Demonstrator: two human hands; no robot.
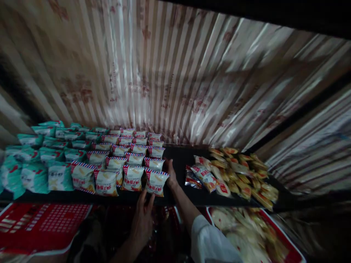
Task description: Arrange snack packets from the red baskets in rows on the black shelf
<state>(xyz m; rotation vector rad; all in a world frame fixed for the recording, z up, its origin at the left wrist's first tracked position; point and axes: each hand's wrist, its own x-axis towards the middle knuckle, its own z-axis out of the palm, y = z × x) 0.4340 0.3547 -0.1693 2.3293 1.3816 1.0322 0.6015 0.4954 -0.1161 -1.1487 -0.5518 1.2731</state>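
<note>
Small white snack bags with red print and striped top edges stand upright in rows on a black shelf. At the front right of these rows is one snack bag. My left hand is in front of it, fingers stretched out and apart, the tips at its lower edge. Along the right side of the rows lies my right hand, open, its palm facing the bags. Part of its fingers is hidden behind the front bag. Neither hand is visibly closed around a bag.
Turquoise bags fill the shelf's left. Farther right lie a loose red-and-white packet and a pile of yellow packets. Below the shelf are a red basket and a red-rimmed crate of packets. Striped plastic sheeting hangs behind.
</note>
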